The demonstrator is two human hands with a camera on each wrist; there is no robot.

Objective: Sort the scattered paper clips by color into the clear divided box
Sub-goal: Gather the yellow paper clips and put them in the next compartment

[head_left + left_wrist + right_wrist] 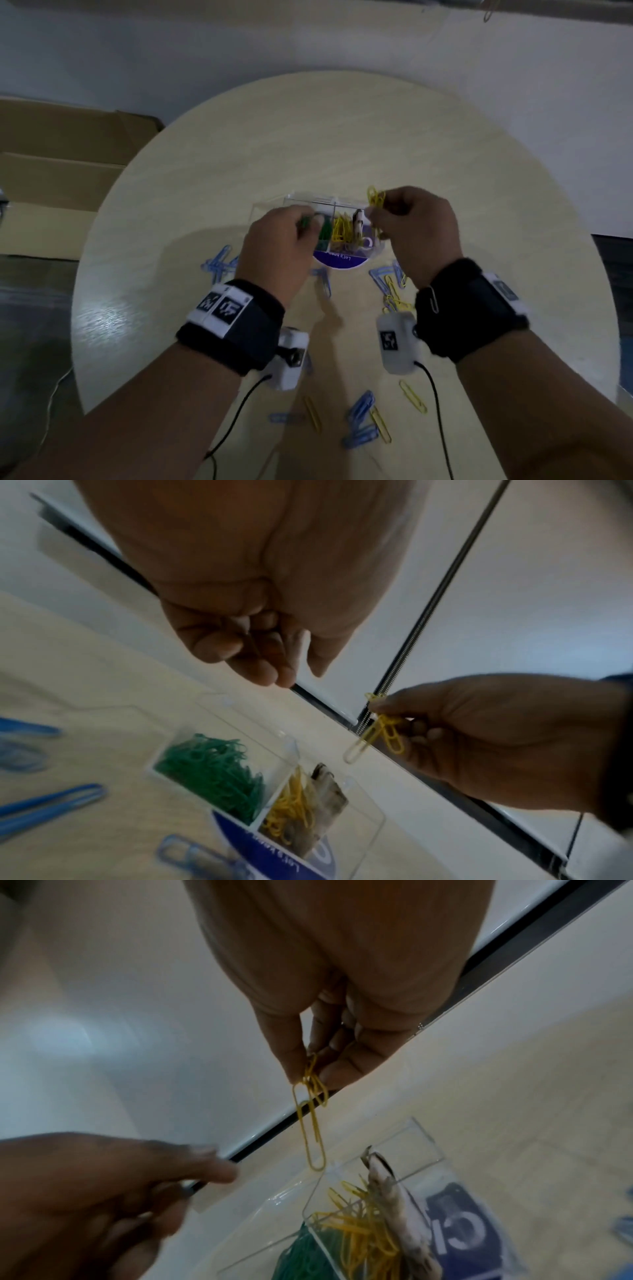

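The clear divided box [308,200] sits mid-table. One compartment holds green clips [212,772], the one beside it yellow clips [287,810] and a grey clump [325,796]. My left hand [308,222] hovers over the green compartment, its curled fingers pinching what looks like a thin green paper clip [304,223]. Just above the box's right side, my right hand [373,212] pinches a small bunch of yellow paper clips [310,1112] that dangles from thumb and fingers [291,1047]. Loose blue clips [219,263] and yellow clips [394,298] lie around the box.
More blue clips [359,407] and yellow clips [412,395] lie near the round table's [205,164] front edge. A silver clip [433,299] clings to my right wristband. A purple label [339,262] lies under the box. Cardboard [61,171] sits off the table at left.
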